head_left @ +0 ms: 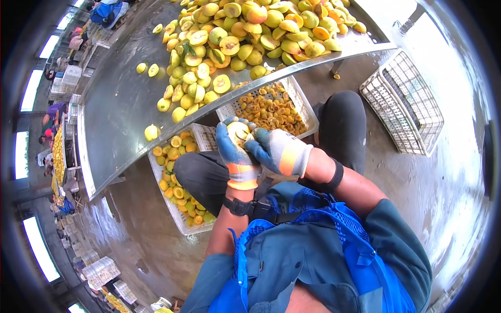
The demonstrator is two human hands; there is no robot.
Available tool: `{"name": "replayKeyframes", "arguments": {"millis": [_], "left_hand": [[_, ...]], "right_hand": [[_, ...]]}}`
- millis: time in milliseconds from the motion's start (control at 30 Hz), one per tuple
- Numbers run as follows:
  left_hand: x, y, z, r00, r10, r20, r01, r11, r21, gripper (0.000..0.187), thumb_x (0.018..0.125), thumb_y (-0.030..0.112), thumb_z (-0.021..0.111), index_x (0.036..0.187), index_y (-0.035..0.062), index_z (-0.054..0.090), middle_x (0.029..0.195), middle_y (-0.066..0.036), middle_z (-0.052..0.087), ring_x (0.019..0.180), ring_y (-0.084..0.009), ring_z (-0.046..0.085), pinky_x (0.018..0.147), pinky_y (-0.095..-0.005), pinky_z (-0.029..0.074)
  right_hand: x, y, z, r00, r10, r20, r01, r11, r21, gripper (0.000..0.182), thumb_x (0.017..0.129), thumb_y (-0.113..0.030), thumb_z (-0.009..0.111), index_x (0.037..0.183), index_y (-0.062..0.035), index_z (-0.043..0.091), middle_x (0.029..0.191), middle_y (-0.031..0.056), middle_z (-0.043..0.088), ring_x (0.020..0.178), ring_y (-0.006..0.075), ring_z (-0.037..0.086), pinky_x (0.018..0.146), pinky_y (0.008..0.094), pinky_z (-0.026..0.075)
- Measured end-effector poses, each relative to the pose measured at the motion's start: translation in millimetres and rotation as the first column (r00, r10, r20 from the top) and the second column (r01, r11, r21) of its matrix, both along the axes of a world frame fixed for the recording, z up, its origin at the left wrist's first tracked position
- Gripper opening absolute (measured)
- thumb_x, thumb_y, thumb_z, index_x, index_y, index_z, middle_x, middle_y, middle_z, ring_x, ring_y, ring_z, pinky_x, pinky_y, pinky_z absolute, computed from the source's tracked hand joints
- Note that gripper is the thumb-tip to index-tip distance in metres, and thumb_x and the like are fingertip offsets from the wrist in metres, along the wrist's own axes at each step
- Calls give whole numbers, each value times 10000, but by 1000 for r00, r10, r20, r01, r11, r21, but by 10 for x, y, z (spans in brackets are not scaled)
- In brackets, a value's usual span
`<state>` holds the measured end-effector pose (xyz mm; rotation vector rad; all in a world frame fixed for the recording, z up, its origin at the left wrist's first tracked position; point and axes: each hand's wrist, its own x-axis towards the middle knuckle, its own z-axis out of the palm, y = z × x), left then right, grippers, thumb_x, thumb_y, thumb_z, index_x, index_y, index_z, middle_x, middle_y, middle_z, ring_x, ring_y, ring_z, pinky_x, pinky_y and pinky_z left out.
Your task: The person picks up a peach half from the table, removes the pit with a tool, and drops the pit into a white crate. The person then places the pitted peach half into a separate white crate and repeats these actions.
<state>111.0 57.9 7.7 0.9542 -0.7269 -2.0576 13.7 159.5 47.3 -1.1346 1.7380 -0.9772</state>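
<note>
My left hand [236, 154], in a blue and grey glove with an orange cuff, is wrapped around a yellow peach half [238, 130] held over my lap. My right hand [276, 151], gloved the same way, presses its fingers against the cut face of that fruit; whether it holds a tool is hidden. A big heap of yellow peaches [245, 36], whole and halved, lies on the metal table [120, 104] in front of me.
A white crate of peach pits [271, 109] stands under the table edge ahead of my knees. Another white crate of peach halves [177, 182] sits by my left leg. An empty wire crate [404, 104] lies on the wet floor at right. Other people work at far left.
</note>
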Motion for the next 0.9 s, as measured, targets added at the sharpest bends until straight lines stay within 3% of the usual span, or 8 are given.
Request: {"name": "replayKeyframes", "arguments": {"millis": [167,367,500,600,667,733,800,900], "left_hand": [[-8,-8,-7,1000,10,13,-10,1000,18,413,1058,486,463,1063,98,605,960,-64,661,900,-206,643,830,-354,542],[-40,33,-24,990,76,118,-72,997,-33,402,1063,482,460,1087,105,597,953,-52,648,891,-194,633,828,-341,535],[-47,87,-2,985,153,82,-143,983,-114,374,1059,438,472,1114,86,586,958,-66,640,877,-203,627,823,-347,535],[-41,99,-22,987,145,70,-133,981,-144,371,1057,431,471,1126,83,581,952,-71,634,869,-209,625,819,-351,536],[-69,111,63,981,158,112,-141,979,-147,369,1056,424,469,1138,80,574,934,-71,621,854,-210,621,806,-358,537],[-27,145,-28,959,180,218,-60,883,-466,369,1061,420,453,1135,77,569,933,-70,617,847,-207,618,803,-356,536],[3,130,-54,964,149,218,-20,863,-504,370,1064,426,447,1139,86,572,974,-60,612,885,-201,612,829,-357,528],[11,74,-25,996,45,74,-26,972,-233,381,1064,450,448,1150,104,583,1054,-42,607,969,-195,605,885,-361,512]], "right_hand": [[20,-38,-231,988,25,153,-1,989,-150,470,1073,-390,481,1233,29,623,931,292,720,872,451,714,775,505,560],[-8,-26,75,995,61,-74,-56,996,66,533,1069,-377,482,1424,18,531,946,298,723,860,445,717,777,503,563],[-16,-62,-178,995,59,79,-59,998,5,583,1061,-379,489,1511,-9,462,971,290,726,903,453,715,814,505,564],[-55,-59,-77,995,102,-5,-102,994,33,581,1064,-378,488,1501,4,466,980,294,726,905,434,724,807,492,575],[-24,-49,29,997,71,-22,-71,997,35,452,1065,-343,506,1333,17,562,919,286,718,862,448,713,780,498,567],[-14,-74,-135,997,75,12,-74,996,-41,416,1069,-334,506,1253,27,598,895,280,715,842,450,711,766,498,567],[-26,-112,-252,991,115,62,-112,992,-51,483,1073,-362,484,1338,35,555,941,283,723,867,435,722,777,491,577],[-79,-89,-148,990,128,61,-127,992,-17,528,1076,-390,470,1350,51,565,979,291,726,903,433,728,788,480,579]]}}
